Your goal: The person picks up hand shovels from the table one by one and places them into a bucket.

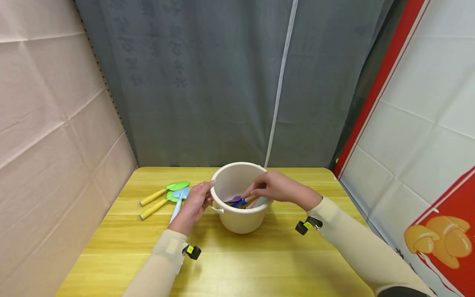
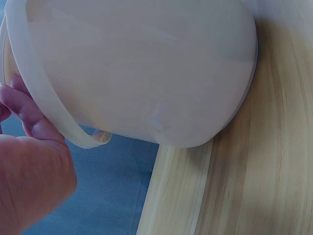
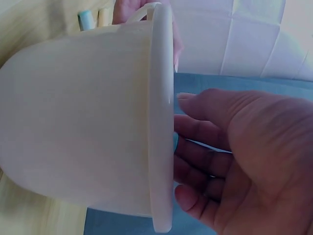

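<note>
A white bucket [image 1: 241, 220] stands upright on the wooden table. My left hand [image 1: 196, 202] grips its rim at the left, by the side handle [image 1: 217, 209]; the left wrist view shows curled fingers [image 2: 32, 110] at the rim. My right hand [image 1: 274, 189] reaches over the right rim with its fingers dipping inside. In the right wrist view the thumb stands apart from the loosely bent fingers [image 3: 200, 156], whose tips are partly hidden by the rim. Inside the bucket lie small garden tools, among them a purple piece [image 1: 234, 199] and a blue piece [image 1: 241, 203].
Left of the bucket, two green-bladed trowels [image 1: 178, 185] with yellow handles lie on the table [image 1: 237, 264]. A light blue tool [image 1: 180, 194] lies across them, partly behind my left hand. A grey curtain [image 1: 208, 82] hangs at the back, with pale cloth walls on both sides.
</note>
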